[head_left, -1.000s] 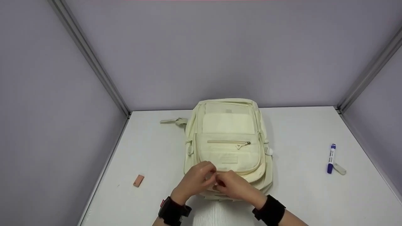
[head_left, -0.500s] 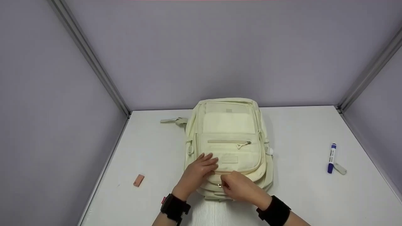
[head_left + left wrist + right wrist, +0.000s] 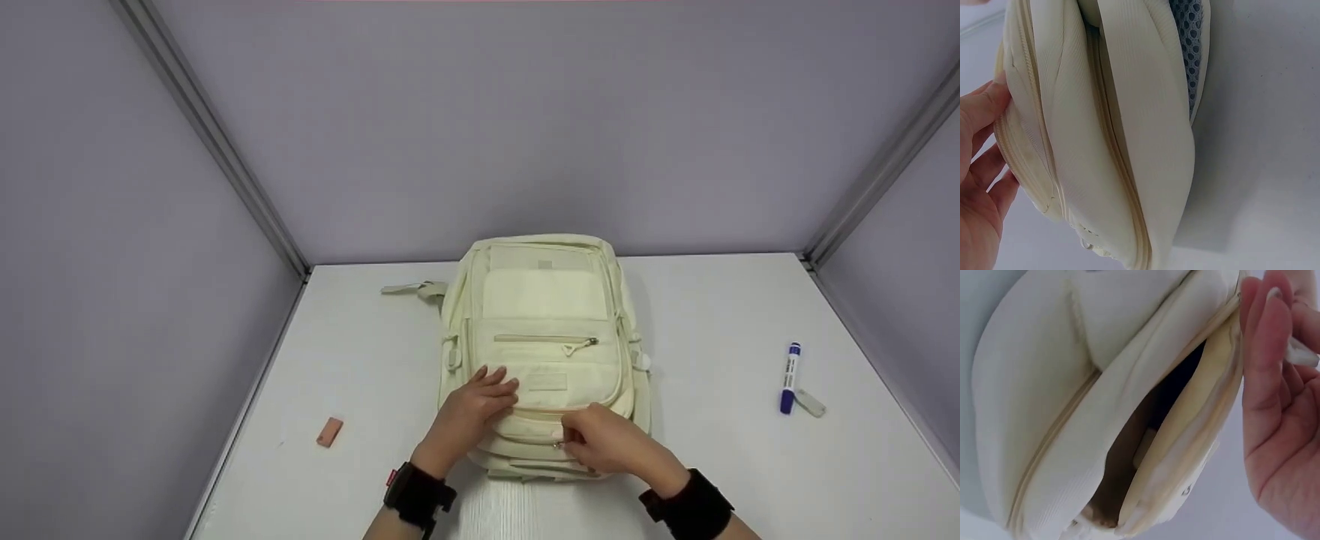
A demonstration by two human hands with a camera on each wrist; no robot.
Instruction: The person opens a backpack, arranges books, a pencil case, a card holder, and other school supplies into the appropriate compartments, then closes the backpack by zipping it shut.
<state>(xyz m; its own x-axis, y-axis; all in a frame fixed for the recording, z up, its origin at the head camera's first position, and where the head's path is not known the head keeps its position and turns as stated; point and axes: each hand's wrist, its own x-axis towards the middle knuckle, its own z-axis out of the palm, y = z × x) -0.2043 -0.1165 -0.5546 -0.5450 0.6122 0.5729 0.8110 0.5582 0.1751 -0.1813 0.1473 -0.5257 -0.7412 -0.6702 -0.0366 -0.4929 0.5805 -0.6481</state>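
Observation:
A cream backpack (image 3: 544, 296) lies on its back, front pockets facing up. My left hand (image 3: 469, 412) rests on the lower left of its front with fingers spread; in the left wrist view, the thumb and fingers (image 3: 1005, 185) touch the edge of the front pocket. At the near end, my right hand (image 3: 611, 439) pinches a zipper pull (image 3: 1301, 353), its pale tab poking out between the fingers. A metal slider (image 3: 558, 445) shows beside the fingertips. The right wrist view looks into an unzipped compartment (image 3: 1129, 455), where something dark and a small pale piece are partly visible.
An orange-pink eraser-like block (image 3: 329, 433) lies on the white table (image 3: 360, 360) at left. To the right are a blue-and-white marker (image 3: 790, 379) and a small grey-white object (image 3: 810, 403). A loose strap (image 3: 414, 289) sticks out at the bag's upper left. Grey panels enclose the table.
My right hand has moved rightward along the near end of the bag with the zipper pull. The left hand has gone from beside the right fingers to lying spread on the bag's front.

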